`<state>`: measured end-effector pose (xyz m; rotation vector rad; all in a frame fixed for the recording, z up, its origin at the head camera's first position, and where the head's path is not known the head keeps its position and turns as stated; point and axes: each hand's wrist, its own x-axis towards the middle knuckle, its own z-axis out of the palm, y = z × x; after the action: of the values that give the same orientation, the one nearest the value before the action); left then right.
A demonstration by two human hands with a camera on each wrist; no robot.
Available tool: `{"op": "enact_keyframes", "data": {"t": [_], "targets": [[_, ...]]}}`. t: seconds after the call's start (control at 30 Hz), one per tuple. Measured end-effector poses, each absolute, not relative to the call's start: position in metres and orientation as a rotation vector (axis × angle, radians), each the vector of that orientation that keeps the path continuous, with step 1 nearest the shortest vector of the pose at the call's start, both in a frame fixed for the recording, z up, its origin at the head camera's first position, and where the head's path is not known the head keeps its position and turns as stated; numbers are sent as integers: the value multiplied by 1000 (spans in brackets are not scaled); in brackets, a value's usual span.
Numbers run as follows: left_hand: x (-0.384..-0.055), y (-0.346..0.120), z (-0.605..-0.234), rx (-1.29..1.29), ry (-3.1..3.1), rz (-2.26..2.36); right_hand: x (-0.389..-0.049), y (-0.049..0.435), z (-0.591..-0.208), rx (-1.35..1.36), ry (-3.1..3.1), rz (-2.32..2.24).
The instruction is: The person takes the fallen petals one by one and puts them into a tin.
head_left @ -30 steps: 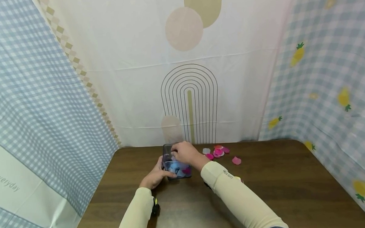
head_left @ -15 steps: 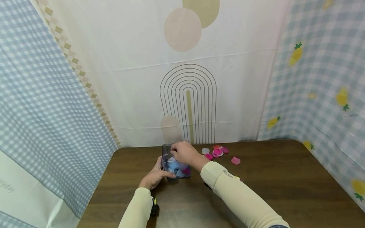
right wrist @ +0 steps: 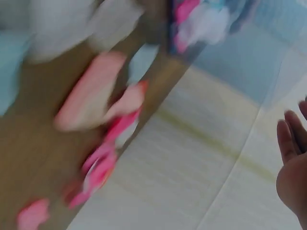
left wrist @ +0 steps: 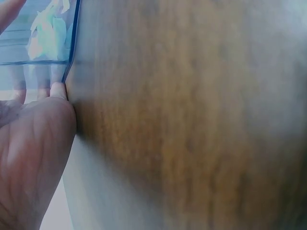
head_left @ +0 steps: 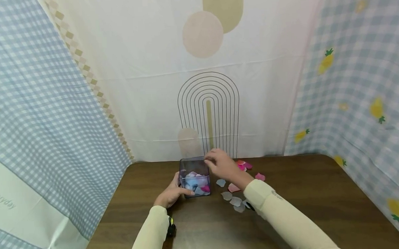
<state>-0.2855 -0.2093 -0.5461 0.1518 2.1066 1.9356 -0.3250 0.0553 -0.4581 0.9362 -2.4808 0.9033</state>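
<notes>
My left hand (head_left: 172,192) grips a clear plastic box (head_left: 193,164) at its left side, thumb along the front. In the left wrist view, the fingers (left wrist: 43,91) show through the clear wall. Blue, white and magenta fabric petals (head_left: 195,181) lie piled inside the lower part of the box. Just off the box's upper right edge, my right hand (head_left: 224,165) is raised with its fingers loosely bent. Nothing shows between those fingers (right wrist: 287,136) in the right wrist view.
Loose white petals (head_left: 236,201) lie on the brown wooden table (head_left: 203,227) right of the box, near a pink petal (head_left: 234,188). Farther back is a cluster of magenta petals (head_left: 242,166). A patterned cloth (head_left: 159,104) hangs behind the table.
My right hand has come out from over the box and moved right, uncovering the box's opening and white petals on the table. The left hand keeps its hold.
</notes>
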Motion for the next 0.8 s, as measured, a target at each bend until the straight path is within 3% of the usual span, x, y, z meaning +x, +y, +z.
{"op": "enact_keyframes", "data": {"t": [0.43, 0.8], "targets": [[-289, -210, -547, 175, 2083, 1938, -305, 206, -501, 474, -2626, 881], [-288, -210, -548, 150, 2101, 1927, -295, 228, -518, 447, -2681, 862]]}}
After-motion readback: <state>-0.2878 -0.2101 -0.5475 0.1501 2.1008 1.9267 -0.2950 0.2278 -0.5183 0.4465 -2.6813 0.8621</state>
